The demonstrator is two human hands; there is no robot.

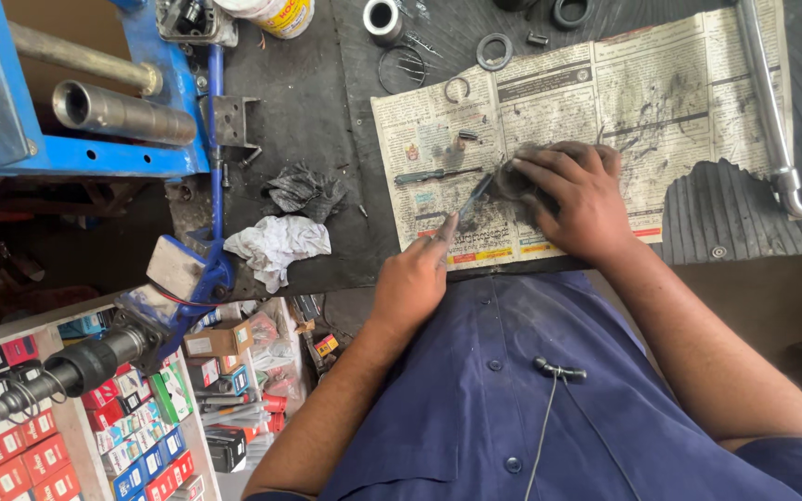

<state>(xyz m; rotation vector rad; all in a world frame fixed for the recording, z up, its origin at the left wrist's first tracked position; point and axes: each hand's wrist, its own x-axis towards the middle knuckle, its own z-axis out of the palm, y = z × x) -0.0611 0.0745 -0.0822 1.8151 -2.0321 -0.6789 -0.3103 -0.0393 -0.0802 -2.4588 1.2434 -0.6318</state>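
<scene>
Landmark: I am taking the soiled newspaper (605,102), spread on the dark bench (327,93), as my reference for every place below.
Right hand: I am pressing my right hand (575,199) down over a small round metal part (512,178) at the newspaper's near middle; the fingers are curling closed around it, hiding most of it.
Left hand: my left hand (412,278) is sitting at the newspaper's near-left edge, pinching a thin metal tool (473,197) whose tip is pointing toward the round part; whether it is touching the part I cannot tell.
Screwdriver: a dark screwdriver (433,174) is lying flat on the newspaper's left column, just beyond my left hand.
Rings: a metal ring (494,51) is lying just off the newspaper's far edge, with a metal sleeve (383,19) farther left of it.
Rags: a white rag (276,246) and a dark rag (303,190) are lying on the bench left of the newspaper, close beside each other.
Blue frame: a blue frame (85,158) carrying a steel tube (122,113) is standing well left of the newspaper.
Chrome pipe: a bent chrome pipe (772,111) is crossing the newspaper's right end.
</scene>
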